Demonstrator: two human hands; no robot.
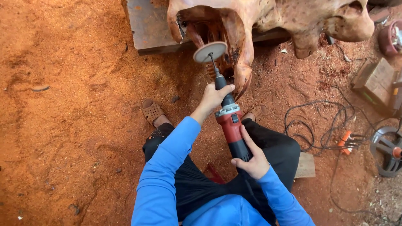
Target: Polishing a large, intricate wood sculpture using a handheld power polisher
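Note:
I hold a red and black long-shaft power grinder (231, 125) in both hands. My left hand (213, 97) grips its black neck near the front. My right hand (250, 159) is closed around the dark rear handle over my lap. A round grey sanding disc (209, 52) at the shaft's tip sits against the hollowed underside of a large reddish carved wood piece (268, 19). I am seated, wearing blue sleeves, black trousers and brown sandals (151, 110).
Red sawdust covers the ground (71, 104). The carving rests on a dark plank (146, 29). Tangled black cables with an orange plug (344, 141) lie to the right, beside a wooden box (377, 81) and a round metal tool part (387, 150).

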